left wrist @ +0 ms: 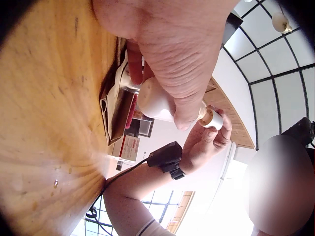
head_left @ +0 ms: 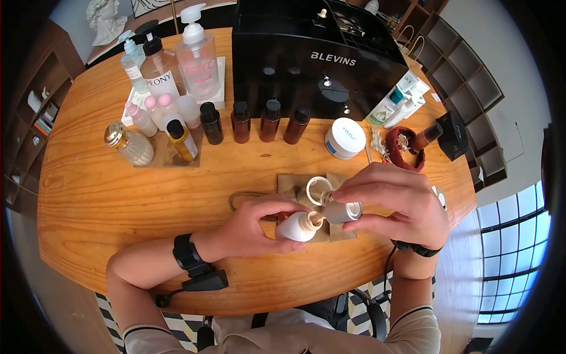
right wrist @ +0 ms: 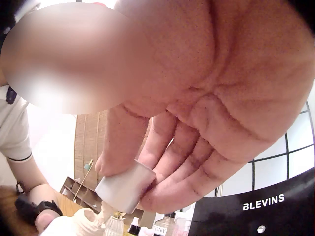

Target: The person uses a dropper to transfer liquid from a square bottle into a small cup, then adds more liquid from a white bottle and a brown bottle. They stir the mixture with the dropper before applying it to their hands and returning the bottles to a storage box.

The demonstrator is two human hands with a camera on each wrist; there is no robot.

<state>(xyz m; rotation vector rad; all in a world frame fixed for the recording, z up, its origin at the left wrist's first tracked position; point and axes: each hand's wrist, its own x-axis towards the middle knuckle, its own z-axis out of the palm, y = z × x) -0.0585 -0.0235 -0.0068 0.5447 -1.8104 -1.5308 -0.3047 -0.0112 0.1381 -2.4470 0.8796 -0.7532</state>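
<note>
My left hand [head_left: 250, 227] grips a small white bottle [head_left: 293, 229], its fingers and thumb round the body. The bottle's open neck is smeared with beige cream and tilts to the right. My right hand [head_left: 407, 203] pinches a silver-grey cylindrical cap [right wrist: 126, 186] between thumb and fingers. A beige, cream-coated piece [right wrist: 104, 212] sticks out from the cap and reaches the bottle's mouth. Just behind them, a round white rim [head_left: 319, 190] shows over brown paper [head_left: 289, 184]. In the left wrist view, the cap [left wrist: 212, 119] is right at the bottle's neck.
A black box [head_left: 312, 65] stands at the back. Several dark bottles [head_left: 269, 121] line its front, with a white jar [head_left: 345, 138] to their right. Pump bottles [head_left: 197, 65] stand at back left. A dark red ring-shaped holder [head_left: 396, 154] lies right.
</note>
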